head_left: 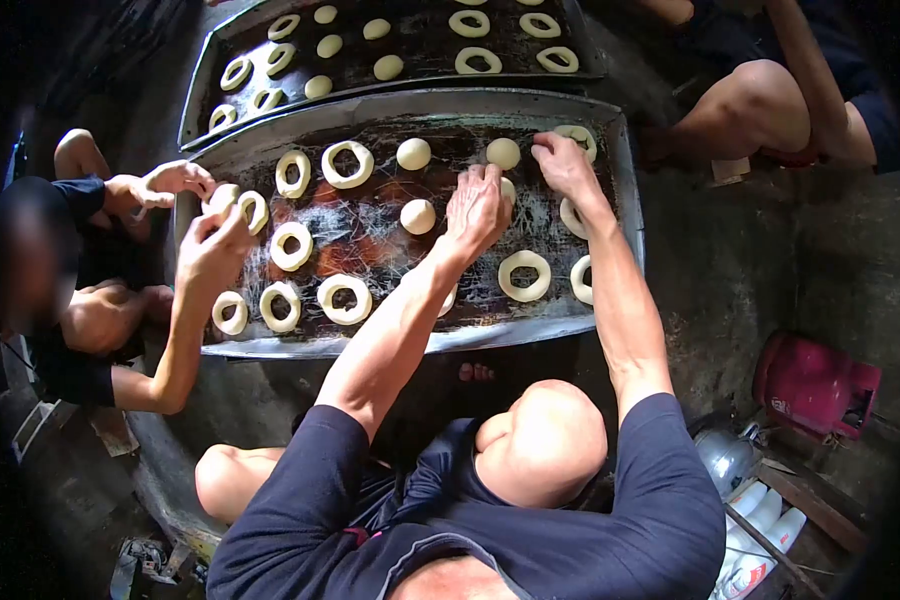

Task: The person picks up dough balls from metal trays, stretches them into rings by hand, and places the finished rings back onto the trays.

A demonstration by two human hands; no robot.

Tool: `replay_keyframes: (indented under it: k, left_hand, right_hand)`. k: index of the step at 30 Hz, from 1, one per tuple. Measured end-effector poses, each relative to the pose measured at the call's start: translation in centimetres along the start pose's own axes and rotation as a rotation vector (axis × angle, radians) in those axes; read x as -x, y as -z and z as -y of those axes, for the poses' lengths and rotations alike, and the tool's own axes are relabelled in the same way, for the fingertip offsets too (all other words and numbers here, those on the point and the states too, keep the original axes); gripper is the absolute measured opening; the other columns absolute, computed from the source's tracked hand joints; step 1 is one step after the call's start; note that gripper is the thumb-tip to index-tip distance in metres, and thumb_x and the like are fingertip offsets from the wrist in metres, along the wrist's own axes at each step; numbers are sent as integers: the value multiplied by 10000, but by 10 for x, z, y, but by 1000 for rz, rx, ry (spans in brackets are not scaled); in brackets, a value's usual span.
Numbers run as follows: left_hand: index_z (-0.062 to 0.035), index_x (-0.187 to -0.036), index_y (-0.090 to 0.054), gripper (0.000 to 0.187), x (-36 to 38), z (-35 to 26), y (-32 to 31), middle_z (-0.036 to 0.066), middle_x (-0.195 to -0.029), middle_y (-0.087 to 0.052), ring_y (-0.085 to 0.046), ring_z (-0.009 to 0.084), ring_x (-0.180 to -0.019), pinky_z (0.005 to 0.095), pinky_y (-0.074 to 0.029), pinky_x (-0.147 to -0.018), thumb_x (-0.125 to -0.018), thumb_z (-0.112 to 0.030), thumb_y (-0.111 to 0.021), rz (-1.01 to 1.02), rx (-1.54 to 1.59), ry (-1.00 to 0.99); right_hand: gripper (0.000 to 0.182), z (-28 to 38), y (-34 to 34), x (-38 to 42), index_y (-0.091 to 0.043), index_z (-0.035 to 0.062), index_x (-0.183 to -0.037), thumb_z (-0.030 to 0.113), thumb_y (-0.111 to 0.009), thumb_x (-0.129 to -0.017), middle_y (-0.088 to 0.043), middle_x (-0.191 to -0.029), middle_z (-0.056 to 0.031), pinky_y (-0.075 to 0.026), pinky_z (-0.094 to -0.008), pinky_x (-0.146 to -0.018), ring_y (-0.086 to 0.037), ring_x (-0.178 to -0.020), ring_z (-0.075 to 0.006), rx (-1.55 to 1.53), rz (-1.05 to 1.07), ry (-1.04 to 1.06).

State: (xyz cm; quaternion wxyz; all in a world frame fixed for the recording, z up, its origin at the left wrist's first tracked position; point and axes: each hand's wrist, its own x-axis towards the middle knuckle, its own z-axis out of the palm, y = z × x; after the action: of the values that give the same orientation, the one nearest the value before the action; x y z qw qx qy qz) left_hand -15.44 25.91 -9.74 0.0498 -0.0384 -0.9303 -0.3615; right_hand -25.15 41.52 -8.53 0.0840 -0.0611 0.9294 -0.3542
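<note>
Over the right half of a dark metal tray (370, 337), my left hand (478, 210) has its fingers curled against a dough ball (508, 190), which it partly covers. Just to the right, my right hand (567, 168) is closed, fingertips together, in front of a dough ring (578, 135); whether it pinches any dough is hidden. Another dough ball (503, 153) lies between my two hands. Left of my left hand sit two more balls, one a dough ball (417, 216) close to my wrist. A finished-looking dough ring (524, 276) lies below my hands.
At the left, a co-worker's hands (215, 225) hold dough over the tray's edge. Behind stands a second tray (420, 80) with rings and balls. Another person's knee (760, 105) is at upper right. A pink gas cylinder (815, 385) and a kettle (727, 455) stand at right.
</note>
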Motion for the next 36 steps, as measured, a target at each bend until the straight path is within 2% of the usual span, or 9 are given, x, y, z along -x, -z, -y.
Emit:
replay_keyframes:
  k: [8,17,21,24,29,30,32,34,36]
  left_hand:
    - [7,-1336,-365,580,51,12,43,167,-1016,-623,-617,165,-862,293,-510,-766,-856,-129,-661,86,1225,458]
    - [16,-1272,-400,568,87,-16,71,141,-1109,-562,-574,187,-1006,320,-470,-891,-757,-100,-608,38,1234,314]
    - [8,-1256,-429,546,90,-22,86,110,-1064,-568,-580,169,-971,303,-466,-889,-729,-8,-569,-58,1396,272]
    - [2,-1248,-431,511,90,-23,109,107,-1006,-565,-593,168,-904,321,-490,-839,-749,-5,-544,-159,1737,248]
    - [-56,-1010,-572,236,106,-27,97,-11,-726,-559,-562,110,-671,276,-459,-583,-869,-233,-640,410,1283,285]
    - [-60,-970,-566,178,96,-38,109,11,-769,-594,-563,103,-645,262,-465,-588,-889,-209,-621,184,1422,310]
    - [-38,-942,-561,191,72,-18,118,16,-770,-606,-564,83,-669,252,-475,-595,-885,-208,-627,91,1680,217]
    - [-42,-959,-553,173,72,-19,115,6,-751,-592,-557,81,-652,241,-468,-582,-899,-196,-606,104,1766,361]
    - [-31,-1026,-576,256,81,-24,106,-26,-733,-552,-507,62,-589,207,-426,-554,-891,-242,-629,625,1352,395]
  right_hand:
    - [550,47,-26,111,-407,-50,-1347,101,-622,-863,-598,-1160,-172,-450,-287,-936,-568,-1076,-194,-906,384,-90]
    - [562,91,-11,136,-432,-40,-1236,-46,-670,-728,-642,-935,-113,-523,-261,-734,-634,-840,-158,-986,258,48]
    - [205,101,-16,149,-582,-1,-1009,119,-588,-843,-664,-838,-158,-542,-338,-642,-672,-751,-243,-371,-105,282]
    - [212,95,-22,165,-567,-5,-980,135,-587,-822,-641,-740,-209,-537,-409,-618,-676,-734,-328,-48,83,368]
    - [223,90,-1,150,-567,-25,-967,89,-629,-786,-620,-784,-83,-505,-260,-612,-601,-671,-150,-1191,158,-34]
    - [235,78,-18,157,-557,-30,-956,137,-649,-818,-617,-781,-68,-487,-237,-617,-588,-666,-122,-960,124,287]
    - [200,93,-14,176,-582,-5,-896,177,-649,-849,-613,-777,-58,-483,-228,-607,-584,-665,-105,-1109,546,-65]
    - [138,88,3,166,-584,11,-937,143,-591,-901,-612,-781,-44,-480,-218,-639,-580,-679,-86,-907,378,23]
    - [102,78,19,153,-579,11,-966,94,-557,-910,-615,-789,-40,-482,-220,-648,-585,-701,-88,-1322,198,-1]
